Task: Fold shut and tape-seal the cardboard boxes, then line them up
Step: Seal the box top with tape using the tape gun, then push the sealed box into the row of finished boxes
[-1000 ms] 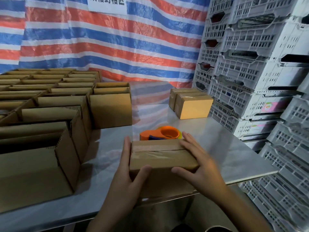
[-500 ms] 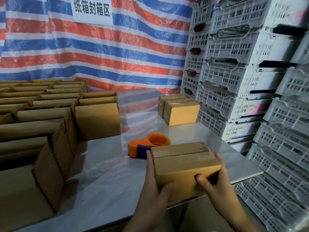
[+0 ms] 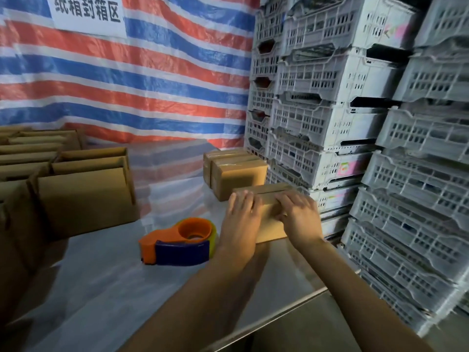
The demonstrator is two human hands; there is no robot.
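Grey plastic crates [image 3: 355, 123] are stacked high at the right; a white sign [image 3: 86, 13] is hung on a striped tarp [image 3: 152, 85].

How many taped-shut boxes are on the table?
3: the far box by the crates, the second box before it, the third box under the left hand and right hand. More may be hidden.
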